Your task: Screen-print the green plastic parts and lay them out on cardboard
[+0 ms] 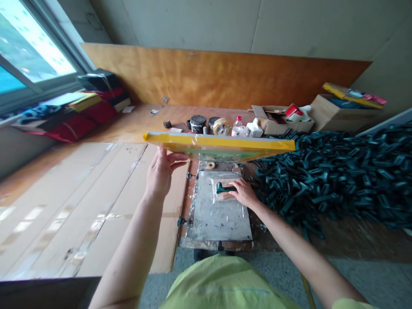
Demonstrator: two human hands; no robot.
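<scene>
A yellow-taped printing screen frame [219, 143] is tilted up above a metal plate [222, 216]. My left hand [162, 169] grips the frame's near left edge from below, fingers curled on it. My right hand [243, 192] is closed on a dark green plastic handle piece [225, 188] that lies in a jig on the plate.
A big heap of dark green plastic pieces [337, 171] lies to the right. Flat cardboard sheets [80, 206] spread on the left. Behind the frame stand ink pots [198, 123], a bottle [237, 126] and cardboard boxes [341, 113]. Stacked fabric [80, 111] lies by the window.
</scene>
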